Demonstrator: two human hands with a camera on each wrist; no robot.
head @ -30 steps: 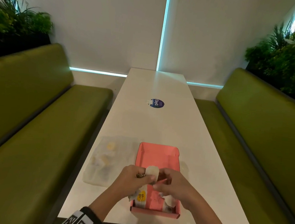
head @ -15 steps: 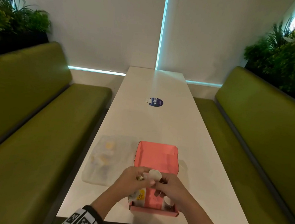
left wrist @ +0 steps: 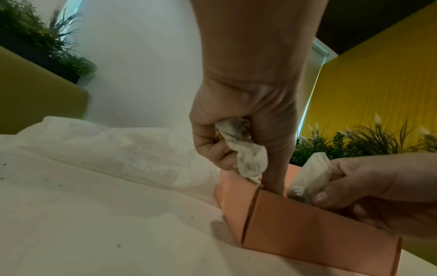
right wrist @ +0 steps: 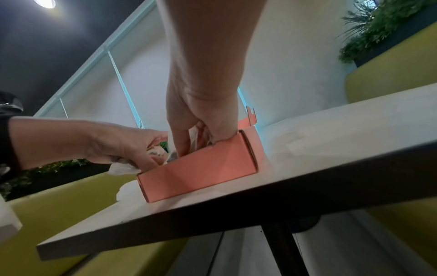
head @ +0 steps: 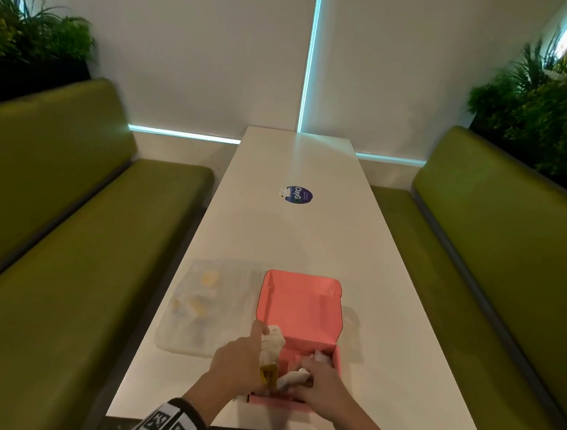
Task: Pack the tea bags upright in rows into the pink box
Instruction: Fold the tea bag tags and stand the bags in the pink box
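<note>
- Left hand (head: 241, 362) at the box's (head: 301, 305) left wall, fingers curled round a bunch of tea bags (head: 272, 346); one yellow tag (head: 268, 374) hangs below the fist. Index finger points away from the wrist, along the wall.
- Left wrist view: same hand (left wrist: 246, 115) grips a crumpled bag (left wrist: 250, 156) — one finger reaches down inside the box (left wrist: 295, 224).
- Right hand (head: 320, 384) is down in the near end of the box, fingers pinching a white bag (head: 293, 377). Whether that bag stands upright, cannot tell.
- Right wrist view: right hand (right wrist: 201, 119) dips behind the box's near wall (right wrist: 201, 168), thumb and fingers closed on a bag; left hand (right wrist: 123, 143) just beside it, at the left corner.
- Another bag (head: 321, 357) sits in the box just beyond the right hand.
- Box stands open on the counter (head: 290, 243) under both hands, lid flap tilted away from them.
- Clear plastic bag (head: 198, 307) lies on the counter beside the left hand, a few yellow-tagged bags inside — blurred.
- Round blue sticker (head: 298, 195) on the counter, well beyond both hands.
</note>
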